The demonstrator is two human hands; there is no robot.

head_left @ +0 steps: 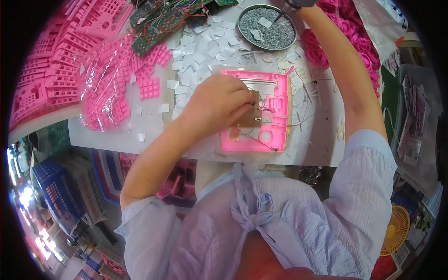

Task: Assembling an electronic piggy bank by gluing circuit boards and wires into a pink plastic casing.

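Over the pink plastic housing [281,133] on the table, my left hand [217,100] has its fingers pinched on a brown circuit board [252,116]. Thin wires run from the board across the housing, and my fingers cover part of the board. At the top edge, my right hand [309,5] is mostly cut off by the frame. It grips a dark powered screwdriver [290,5], whose tip points down into a round metal dish [240,29] of small screws [273,37]. Two white paper bits lie on the screws.
Many white paper squares [198,53] lie left of the dish. Green circuit boards [158,30] with wires are heaped behind them. Pink housings [51,79] and a clear bag of pink keypads [105,86] fill the left. Pink coiled parts [347,28] lie beyond my right forearm.
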